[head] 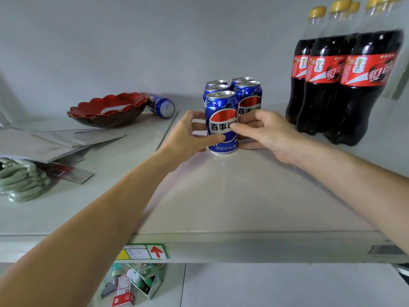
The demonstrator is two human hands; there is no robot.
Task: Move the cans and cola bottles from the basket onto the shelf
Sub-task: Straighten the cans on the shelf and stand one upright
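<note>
Front can: the blue Pepsi can [222, 122] stands on the shelf [243, 196], at the front of the left row of a small cluster of blue cans [240, 91].
Left hand: the left hand [188, 136] wraps the can's left side, thumb across the lower label, fingers curled behind.
Right hand: the right hand [263, 131] touches the can's right side with its fingertips; it is half curled, and how firmly it presses I cannot tell.
Why held so: two hands on opposite sides look meant to square the can against its neighbours and steady it while it settles.
Axis: the can's long axis is vertical, pull-tab top upward, logo facing the camera.
Cola bottles: four or more cola bottles [345, 85] stand upright at the right, gold caps up, well apart from the cans.
Stray can: one blue can [162, 106] lies on its side, top toward the camera, just beside a red scalloped bowl [108, 109] on the left surface.
Basket: not in view.
Judged progress: likely late, since most items appear shelved.
</note>
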